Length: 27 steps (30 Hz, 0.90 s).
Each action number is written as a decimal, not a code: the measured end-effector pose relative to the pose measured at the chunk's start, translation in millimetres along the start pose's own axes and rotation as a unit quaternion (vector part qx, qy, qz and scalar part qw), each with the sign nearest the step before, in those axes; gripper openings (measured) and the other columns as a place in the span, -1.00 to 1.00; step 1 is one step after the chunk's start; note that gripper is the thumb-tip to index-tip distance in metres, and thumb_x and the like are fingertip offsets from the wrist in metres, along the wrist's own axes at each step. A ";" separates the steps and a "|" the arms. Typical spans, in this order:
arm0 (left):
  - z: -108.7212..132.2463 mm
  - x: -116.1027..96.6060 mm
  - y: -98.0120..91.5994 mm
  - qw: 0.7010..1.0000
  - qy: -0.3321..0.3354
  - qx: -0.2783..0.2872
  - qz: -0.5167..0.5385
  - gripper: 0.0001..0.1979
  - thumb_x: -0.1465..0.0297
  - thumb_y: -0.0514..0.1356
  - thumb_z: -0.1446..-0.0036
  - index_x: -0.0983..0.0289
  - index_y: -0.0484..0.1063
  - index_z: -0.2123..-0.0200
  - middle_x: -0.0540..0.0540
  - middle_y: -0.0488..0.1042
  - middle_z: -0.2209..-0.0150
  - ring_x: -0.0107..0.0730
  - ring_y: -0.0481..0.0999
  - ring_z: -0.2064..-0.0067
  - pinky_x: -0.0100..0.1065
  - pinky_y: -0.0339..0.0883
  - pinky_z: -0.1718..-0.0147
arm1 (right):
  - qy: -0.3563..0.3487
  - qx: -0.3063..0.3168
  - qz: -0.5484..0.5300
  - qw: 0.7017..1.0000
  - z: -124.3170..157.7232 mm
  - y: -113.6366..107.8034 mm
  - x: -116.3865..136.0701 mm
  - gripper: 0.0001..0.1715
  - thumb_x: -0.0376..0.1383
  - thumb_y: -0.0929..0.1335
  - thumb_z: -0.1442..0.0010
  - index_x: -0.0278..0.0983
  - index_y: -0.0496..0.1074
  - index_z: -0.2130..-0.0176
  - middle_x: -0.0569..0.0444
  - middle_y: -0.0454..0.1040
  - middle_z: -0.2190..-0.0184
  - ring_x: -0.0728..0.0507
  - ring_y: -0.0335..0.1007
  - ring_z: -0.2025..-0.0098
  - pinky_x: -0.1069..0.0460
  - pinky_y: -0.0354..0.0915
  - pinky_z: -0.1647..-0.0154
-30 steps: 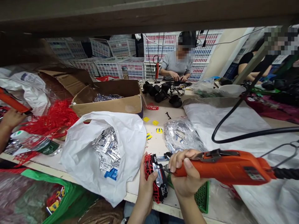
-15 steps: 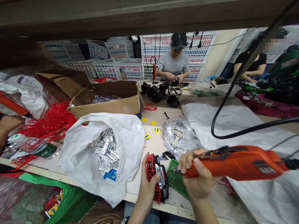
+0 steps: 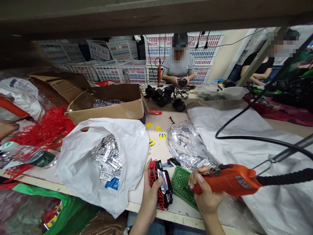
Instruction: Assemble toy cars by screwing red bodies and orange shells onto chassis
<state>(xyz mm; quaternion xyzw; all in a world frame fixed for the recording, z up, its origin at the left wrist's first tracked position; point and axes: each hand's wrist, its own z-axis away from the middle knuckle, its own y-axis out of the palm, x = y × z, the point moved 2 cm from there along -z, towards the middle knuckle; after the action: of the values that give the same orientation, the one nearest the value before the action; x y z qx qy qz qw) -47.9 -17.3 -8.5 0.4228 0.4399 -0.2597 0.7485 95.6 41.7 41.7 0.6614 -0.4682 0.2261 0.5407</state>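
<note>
My left hand [image 3: 152, 195] grips a toy car chassis [image 3: 168, 192] with a red lattice frame, black parts and a shiny silver plate; my thumb presses on the plate. In my right hand [image 3: 206, 192] is an orange electric screwdriver [image 3: 231, 181], its front end pointing left over a green perforated tray [image 3: 182, 182]. Small pieces, probably screws, lie in the tray. The screwdriver tip is hard to make out and stands apart from the chassis. Just left of my left hand, a white plastic bag [image 3: 80, 169] holds many silver parts [image 3: 110, 153].
A clear bag of silver parts [image 3: 188, 143] lies beyond the tray. Yellow pieces [image 3: 158, 128] are scattered behind the white bag. A cardboard box [image 3: 105, 112] stands farther back. At left, another person's hand [image 3: 7, 129] is near red frames [image 3: 53, 127]. A black cable [image 3: 244, 137] hangs at right.
The screwdriver's rear end has swung, so its body looks shorter, and its cord has shifted. The whole view has moved slightly. Both hands keep their holds.
</note>
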 end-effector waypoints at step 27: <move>-2.2 -0.1 0.2 1.000 0.014 0.006 -0.013 -0.15 0.16 0.37 -0.06 0.13 0.19 -0.39 0.23 0.37 -0.37 0.07 0.33 -0.38 -0.05 0.23 -0.32 | 0.000 0.012 -0.144 0.989 4.3 60.3 32.9 -0.93 -0.35 0.40 -0.15 -0.20 0.49 0.29 0.29 0.35 0.65 0.04 0.22 0.72 0.15 0.30 0.67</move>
<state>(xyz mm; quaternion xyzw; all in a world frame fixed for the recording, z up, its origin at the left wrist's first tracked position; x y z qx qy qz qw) -48.8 -15.3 -8.9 0.4247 0.4539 -0.2660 0.7368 57.7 26.7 97.2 0.7285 -0.3651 0.1512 0.5596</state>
